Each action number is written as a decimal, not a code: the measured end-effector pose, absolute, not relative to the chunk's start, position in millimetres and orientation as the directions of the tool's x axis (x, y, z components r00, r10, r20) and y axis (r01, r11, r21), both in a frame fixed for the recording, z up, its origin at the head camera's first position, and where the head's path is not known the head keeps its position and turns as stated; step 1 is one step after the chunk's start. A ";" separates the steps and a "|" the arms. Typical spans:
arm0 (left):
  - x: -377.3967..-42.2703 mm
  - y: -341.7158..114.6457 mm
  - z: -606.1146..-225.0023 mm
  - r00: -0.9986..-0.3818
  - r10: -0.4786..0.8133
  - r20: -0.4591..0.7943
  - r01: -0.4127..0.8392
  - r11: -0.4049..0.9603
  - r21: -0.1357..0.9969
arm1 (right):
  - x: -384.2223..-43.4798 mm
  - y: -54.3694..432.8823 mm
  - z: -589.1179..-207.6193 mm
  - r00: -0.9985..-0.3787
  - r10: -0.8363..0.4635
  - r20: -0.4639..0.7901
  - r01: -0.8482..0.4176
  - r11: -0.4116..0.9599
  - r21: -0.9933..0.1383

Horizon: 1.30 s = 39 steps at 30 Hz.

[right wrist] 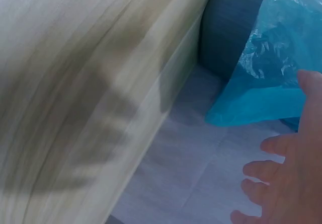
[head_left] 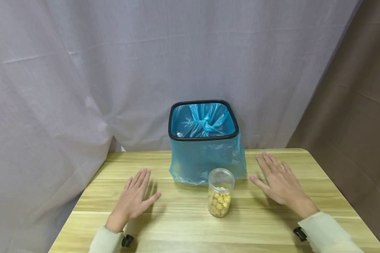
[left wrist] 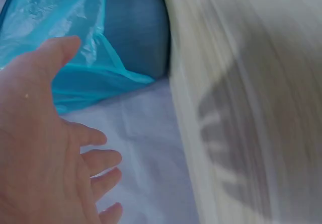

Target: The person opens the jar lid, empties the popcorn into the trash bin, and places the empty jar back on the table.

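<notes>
On the wooden table stands a clear plastic jar [head_left: 220, 196], upright, about half full of yellow popcorn-like pieces. Behind it is a bin with a black rim [head_left: 204, 138], lined with a blue plastic bag [head_left: 206, 160] folded down over its outside. My left hand [head_left: 134, 196] hovers over the table to the left of the jar, fingers straight and thumb spread, holding nothing. To the right of the jar, my right hand [head_left: 280, 182] hovers palm down with fingers spread, likewise holding nothing. Both hands cast shadows on the tabletop below them.
The wooden table [head_left: 164, 228] reaches back to a grey curtain [head_left: 139, 70] right behind the bin. A brown curtain [head_left: 351, 123] hangs along the right side. Dark wristband pieces [head_left: 127, 241] show at both cuffs.
</notes>
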<state>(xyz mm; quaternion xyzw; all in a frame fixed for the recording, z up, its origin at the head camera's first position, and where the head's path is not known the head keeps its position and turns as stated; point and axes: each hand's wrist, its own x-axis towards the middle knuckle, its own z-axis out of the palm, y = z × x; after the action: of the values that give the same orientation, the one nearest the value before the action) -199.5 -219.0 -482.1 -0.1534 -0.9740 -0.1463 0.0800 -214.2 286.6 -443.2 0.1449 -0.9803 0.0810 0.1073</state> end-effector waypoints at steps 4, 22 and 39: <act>-194.7 -212.7 -477.6 -0.929 0.302 0.212 0.357 0.879 0.314 | -210.7 288.8 -438.9 -0.924 -0.280 0.260 -0.319 0.941 -0.118; -177.0 -168.4 -469.9 -0.866 0.319 0.384 0.499 0.576 0.648 | -186.4 272.5 -397.2 -0.853 -0.272 0.445 -0.472 0.767 -0.435; -186.0 -108.6 -485.1 -0.827 0.450 0.337 0.516 0.370 0.773 | -190.2 228.3 -389.3 -0.795 -0.456 0.399 -0.604 0.654 -0.456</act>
<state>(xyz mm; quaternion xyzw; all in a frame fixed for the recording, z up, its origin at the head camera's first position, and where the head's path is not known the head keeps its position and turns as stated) -186.0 -108.6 -485.1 -0.2921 -0.8269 -0.4793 0.0342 -190.2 228.3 -389.3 0.2941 -0.9007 0.2939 0.1258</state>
